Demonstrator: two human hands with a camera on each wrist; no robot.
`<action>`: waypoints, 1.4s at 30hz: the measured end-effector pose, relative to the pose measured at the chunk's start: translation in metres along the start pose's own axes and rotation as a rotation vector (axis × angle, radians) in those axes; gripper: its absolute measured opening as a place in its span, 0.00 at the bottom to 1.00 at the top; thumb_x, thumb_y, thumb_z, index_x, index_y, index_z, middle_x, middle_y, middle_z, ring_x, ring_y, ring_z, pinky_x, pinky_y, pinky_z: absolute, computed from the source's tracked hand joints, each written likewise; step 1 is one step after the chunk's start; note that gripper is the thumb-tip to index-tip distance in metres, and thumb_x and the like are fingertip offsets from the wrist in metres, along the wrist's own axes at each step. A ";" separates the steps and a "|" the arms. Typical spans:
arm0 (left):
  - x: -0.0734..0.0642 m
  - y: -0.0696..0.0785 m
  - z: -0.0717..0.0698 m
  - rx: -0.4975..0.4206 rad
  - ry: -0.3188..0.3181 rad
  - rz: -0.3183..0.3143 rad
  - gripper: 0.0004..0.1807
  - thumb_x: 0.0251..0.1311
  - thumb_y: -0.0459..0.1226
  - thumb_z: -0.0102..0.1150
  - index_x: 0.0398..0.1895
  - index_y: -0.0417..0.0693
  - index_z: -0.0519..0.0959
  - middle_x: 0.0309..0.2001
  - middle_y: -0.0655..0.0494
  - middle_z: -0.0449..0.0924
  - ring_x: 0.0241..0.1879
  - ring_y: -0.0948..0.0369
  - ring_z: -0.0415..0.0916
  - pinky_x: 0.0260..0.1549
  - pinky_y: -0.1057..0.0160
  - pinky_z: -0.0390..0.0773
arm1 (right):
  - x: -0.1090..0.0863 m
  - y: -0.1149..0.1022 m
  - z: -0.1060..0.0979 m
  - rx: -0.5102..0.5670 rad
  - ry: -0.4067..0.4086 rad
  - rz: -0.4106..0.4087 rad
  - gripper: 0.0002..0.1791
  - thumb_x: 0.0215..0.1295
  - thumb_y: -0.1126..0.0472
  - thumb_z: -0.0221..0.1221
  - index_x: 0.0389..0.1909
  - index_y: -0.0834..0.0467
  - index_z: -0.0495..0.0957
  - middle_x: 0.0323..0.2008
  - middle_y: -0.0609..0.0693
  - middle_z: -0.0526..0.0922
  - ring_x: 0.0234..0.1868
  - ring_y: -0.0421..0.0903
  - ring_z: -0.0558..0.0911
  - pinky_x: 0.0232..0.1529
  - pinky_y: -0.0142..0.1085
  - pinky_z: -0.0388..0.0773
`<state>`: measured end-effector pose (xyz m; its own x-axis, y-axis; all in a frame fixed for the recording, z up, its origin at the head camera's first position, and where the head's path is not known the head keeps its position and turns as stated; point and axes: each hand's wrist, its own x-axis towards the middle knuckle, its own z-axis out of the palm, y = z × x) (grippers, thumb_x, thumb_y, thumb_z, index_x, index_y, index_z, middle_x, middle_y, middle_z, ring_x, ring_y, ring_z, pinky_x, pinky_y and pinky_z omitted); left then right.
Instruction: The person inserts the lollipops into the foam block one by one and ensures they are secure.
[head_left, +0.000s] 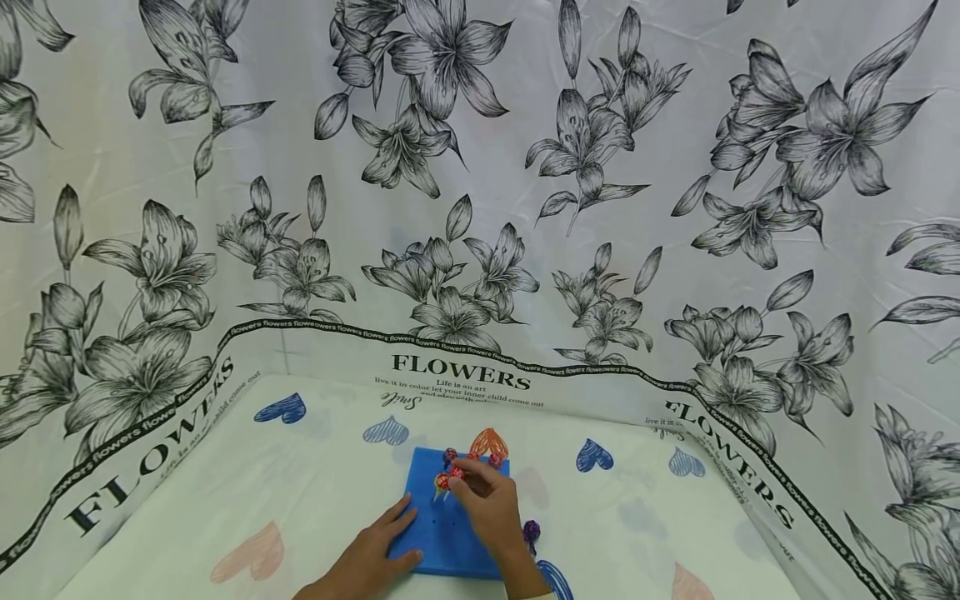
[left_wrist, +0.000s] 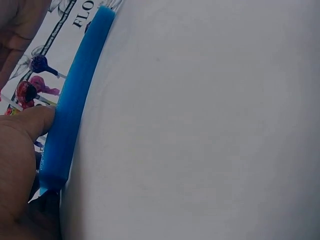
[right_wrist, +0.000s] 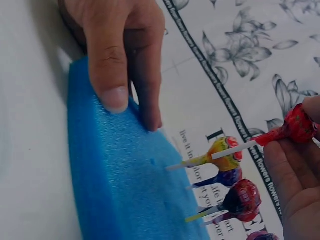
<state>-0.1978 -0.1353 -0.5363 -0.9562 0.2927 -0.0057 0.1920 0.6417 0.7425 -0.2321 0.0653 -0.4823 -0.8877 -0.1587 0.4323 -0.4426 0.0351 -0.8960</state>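
A blue foam block (head_left: 450, 550) with small holes lies on the cloth. My right hand (head_left: 491, 512) pinches a red-wrapped lollipop (right_wrist: 299, 125) by its head, its white stick pointing towards the foam. My left hand (head_left: 369, 557) rests on the block's left side, with the thumb and fingers spread on the foam. Several lollipops stand stick-down in the block: a yellow-and-red one (right_wrist: 225, 152), a blue one (right_wrist: 227, 178) and a dark red one (right_wrist: 242, 200) show near the held one. Part of the block is hidden under my right hand.
A purple-wrapped lollipop (head_left: 532, 531) is just right of the foam block. The white cloth (head_left: 315, 467) under it has printed hearts. Behind hangs a white curtain (head_left: 510, 183) with black flowers, its lettered lower border (head_left: 461, 371) meeting the cloth.
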 end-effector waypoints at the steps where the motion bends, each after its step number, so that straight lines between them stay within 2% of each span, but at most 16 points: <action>1: 0.000 0.000 0.000 -0.001 0.000 0.003 0.43 0.56 0.57 0.63 0.67 0.39 0.68 0.72 0.43 0.55 0.67 0.36 0.54 0.54 0.34 0.63 | -0.001 0.001 0.001 -0.001 -0.002 0.012 0.15 0.64 0.63 0.63 0.49 0.66 0.81 0.44 0.60 0.83 0.40 0.48 0.84 0.42 0.35 0.81; 10: 0.000 0.001 -0.002 0.007 -0.012 0.012 0.42 0.57 0.55 0.64 0.67 0.37 0.68 0.72 0.41 0.56 0.67 0.36 0.55 0.55 0.34 0.63 | -0.006 0.011 0.006 -0.019 -0.018 0.094 0.15 0.65 0.62 0.63 0.49 0.66 0.81 0.45 0.53 0.84 0.43 0.46 0.84 0.45 0.33 0.80; 18: -0.001 0.002 -0.003 0.011 0.000 0.028 0.42 0.57 0.56 0.63 0.67 0.37 0.68 0.71 0.41 0.56 0.67 0.37 0.55 0.55 0.35 0.64 | -0.008 0.020 0.012 0.003 -0.029 0.098 0.14 0.64 0.65 0.63 0.49 0.64 0.81 0.44 0.55 0.84 0.42 0.47 0.84 0.43 0.33 0.80; 28: -0.001 0.001 -0.003 0.017 0.015 0.062 0.41 0.58 0.56 0.62 0.67 0.37 0.68 0.71 0.41 0.56 0.66 0.38 0.56 0.55 0.36 0.64 | -0.010 0.021 0.015 -0.020 -0.021 0.113 0.13 0.64 0.61 0.63 0.48 0.62 0.83 0.43 0.51 0.85 0.42 0.46 0.84 0.45 0.32 0.79; 32: -0.001 0.000 -0.002 0.009 0.010 0.052 0.42 0.58 0.57 0.62 0.67 0.37 0.68 0.72 0.42 0.56 0.67 0.38 0.56 0.55 0.36 0.64 | -0.010 0.023 0.015 -0.028 -0.014 0.132 0.13 0.65 0.60 0.63 0.48 0.60 0.83 0.44 0.50 0.85 0.44 0.45 0.83 0.47 0.32 0.79; 42: -0.002 0.000 -0.001 0.011 0.009 0.052 0.42 0.58 0.57 0.62 0.67 0.37 0.68 0.71 0.41 0.56 0.66 0.37 0.56 0.55 0.36 0.64 | -0.012 0.025 0.016 -0.032 -0.004 0.113 0.13 0.65 0.60 0.63 0.48 0.60 0.83 0.44 0.50 0.85 0.44 0.45 0.84 0.45 0.33 0.79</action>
<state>-0.1966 -0.1367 -0.5360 -0.9467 0.3198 0.0387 0.2439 0.6332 0.7346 -0.2308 0.0527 -0.5112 -0.9316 -0.1555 0.3287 -0.3441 0.0847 -0.9351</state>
